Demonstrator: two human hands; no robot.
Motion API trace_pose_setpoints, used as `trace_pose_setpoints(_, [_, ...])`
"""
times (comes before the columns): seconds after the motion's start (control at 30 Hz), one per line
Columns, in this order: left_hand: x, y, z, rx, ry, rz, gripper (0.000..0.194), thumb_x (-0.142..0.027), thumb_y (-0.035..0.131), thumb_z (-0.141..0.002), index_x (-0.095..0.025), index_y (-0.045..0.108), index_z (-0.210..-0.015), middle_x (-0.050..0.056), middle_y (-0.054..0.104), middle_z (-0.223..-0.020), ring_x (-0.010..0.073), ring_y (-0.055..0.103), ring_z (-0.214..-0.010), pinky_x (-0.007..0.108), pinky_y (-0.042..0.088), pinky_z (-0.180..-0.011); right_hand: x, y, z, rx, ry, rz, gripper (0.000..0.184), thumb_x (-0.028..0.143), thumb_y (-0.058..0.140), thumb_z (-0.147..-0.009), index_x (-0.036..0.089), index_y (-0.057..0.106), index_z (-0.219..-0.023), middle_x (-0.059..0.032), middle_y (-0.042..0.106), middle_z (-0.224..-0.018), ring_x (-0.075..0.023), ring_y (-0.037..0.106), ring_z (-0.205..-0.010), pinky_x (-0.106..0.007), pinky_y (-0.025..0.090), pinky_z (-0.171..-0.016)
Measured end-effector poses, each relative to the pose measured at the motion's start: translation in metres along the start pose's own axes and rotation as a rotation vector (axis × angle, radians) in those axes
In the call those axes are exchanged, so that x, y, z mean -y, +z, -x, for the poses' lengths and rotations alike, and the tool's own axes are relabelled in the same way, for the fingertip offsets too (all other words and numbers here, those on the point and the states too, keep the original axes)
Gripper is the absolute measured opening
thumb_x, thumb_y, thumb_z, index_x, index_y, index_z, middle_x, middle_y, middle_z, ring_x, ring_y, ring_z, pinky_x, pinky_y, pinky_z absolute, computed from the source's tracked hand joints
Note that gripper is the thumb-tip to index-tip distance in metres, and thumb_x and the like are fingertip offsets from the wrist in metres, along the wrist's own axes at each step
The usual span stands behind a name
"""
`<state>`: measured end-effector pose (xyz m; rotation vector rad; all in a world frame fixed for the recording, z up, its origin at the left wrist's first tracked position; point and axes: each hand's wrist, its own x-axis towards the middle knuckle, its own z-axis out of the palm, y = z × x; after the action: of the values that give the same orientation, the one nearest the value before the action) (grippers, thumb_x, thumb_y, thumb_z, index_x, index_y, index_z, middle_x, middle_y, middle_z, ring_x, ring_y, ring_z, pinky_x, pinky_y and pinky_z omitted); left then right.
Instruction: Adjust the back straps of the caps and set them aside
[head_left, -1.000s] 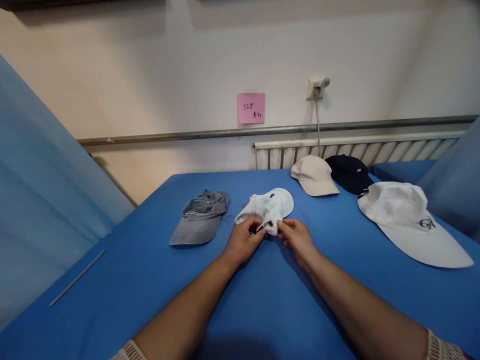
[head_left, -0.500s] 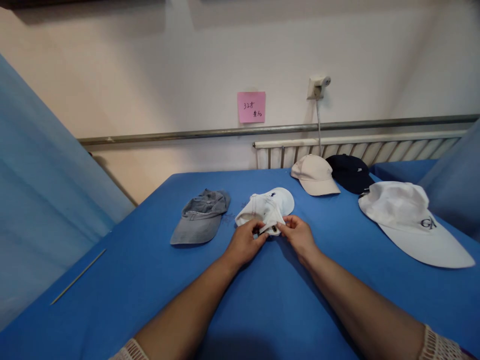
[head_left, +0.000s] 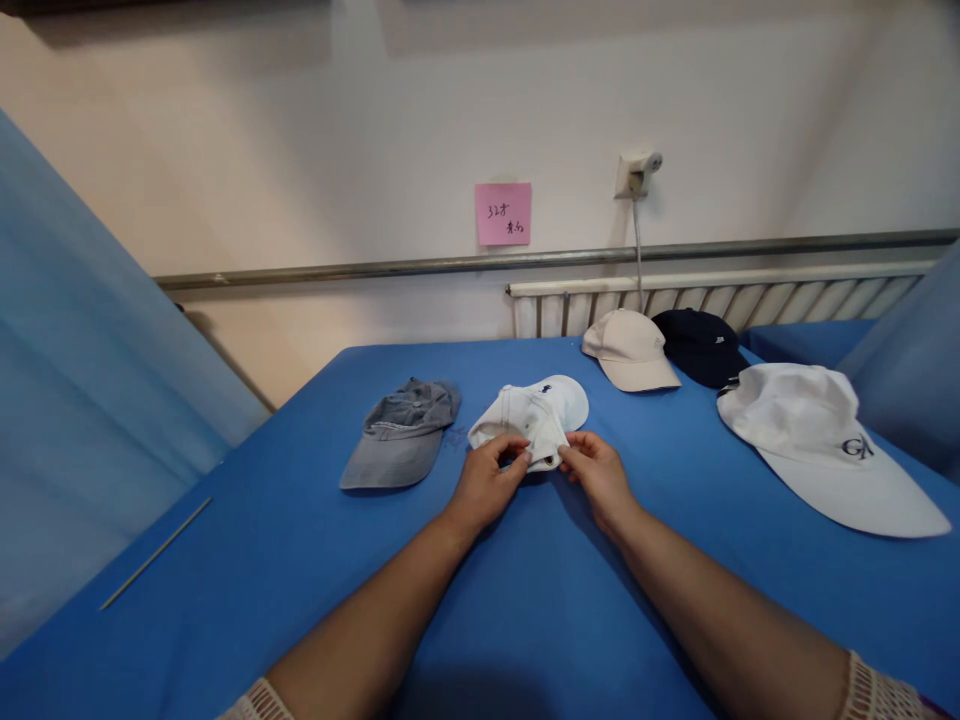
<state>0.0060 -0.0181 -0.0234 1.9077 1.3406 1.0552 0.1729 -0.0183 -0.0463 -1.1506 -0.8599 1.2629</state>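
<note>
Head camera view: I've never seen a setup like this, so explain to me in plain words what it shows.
There is no machine arm here, just a person's two bare hands. The camera is worn on the person's head and looks forward and down, so the forearms reach in from the bottom. The left hand and the right hand both hold the near edge of a small white cap. It lies on a blue-covered table. To its left are a grey cap and a thin stick; to its right, a beige cap, a dark cap and a larger white cap with dark lettering.
</note>
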Motion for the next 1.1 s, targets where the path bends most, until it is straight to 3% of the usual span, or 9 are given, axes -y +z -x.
trace_pose_setpoints(0.3, [-0.008, -0.002, 0.001, 0.024, -0.019, 0.008, 0.014, -0.031, 0.062, -0.080, -0.017, 0.067, -0.081, 0.001, 0.068, -0.080, 0.0151, 0.060, -0.074, 0.027, 0.047, -0.072, 0.001, 0.003, -0.001, -0.002, -0.016, -0.024, 0.031, 0.034, 0.073, -0.058, 0.017, 0.061, -0.081, 0.0022, 0.061, -0.060, -0.0123, 0.051, -0.053, -0.024, 0.036, -0.051])
trace_pose_setpoints(0.6, [-0.006, -0.009, -0.005, 0.062, -0.080, 0.097, 0.020, -0.034, 0.061, -0.079, -0.016, 0.064, -0.072, 0.000, 0.062, -0.070, 0.0121, 0.052, -0.064, 0.023, 0.042, -0.061, -0.001, 0.003, -0.001, 0.012, -0.029, 0.007, 0.031, 0.034, 0.071, -0.060, 0.017, 0.060, -0.083, 0.0025, 0.059, -0.061, -0.0121, 0.050, -0.054, -0.024, 0.036, -0.051])
trace_pose_setpoints(0.87, [-0.008, -0.010, -0.006, 0.062, -0.116, 0.051, 0.027, -0.039, 0.060, -0.077, -0.017, 0.058, -0.064, -0.002, 0.055, -0.061, 0.0112, 0.047, -0.057, 0.023, 0.036, -0.054, -0.002, 0.003, -0.002, 0.022, -0.051, -0.018, 0.032, 0.037, 0.074, -0.059, 0.018, 0.062, -0.081, 0.0019, 0.061, -0.061, -0.0118, 0.051, -0.052, -0.024, 0.037, -0.050])
trace_pose_setpoints(1.1, [-0.004, -0.003, -0.004, 0.042, -0.047, -0.075, 0.025, -0.027, 0.059, -0.075, -0.017, 0.050, -0.054, 0.000, 0.061, -0.069, 0.0116, 0.053, -0.062, 0.024, 0.039, -0.058, -0.005, 0.006, 0.000, 0.018, -0.079, -0.010, 0.035, 0.039, 0.077, -0.057, 0.019, 0.062, -0.081, 0.0012, 0.064, -0.064, -0.0123, 0.053, -0.054, -0.024, 0.040, -0.051])
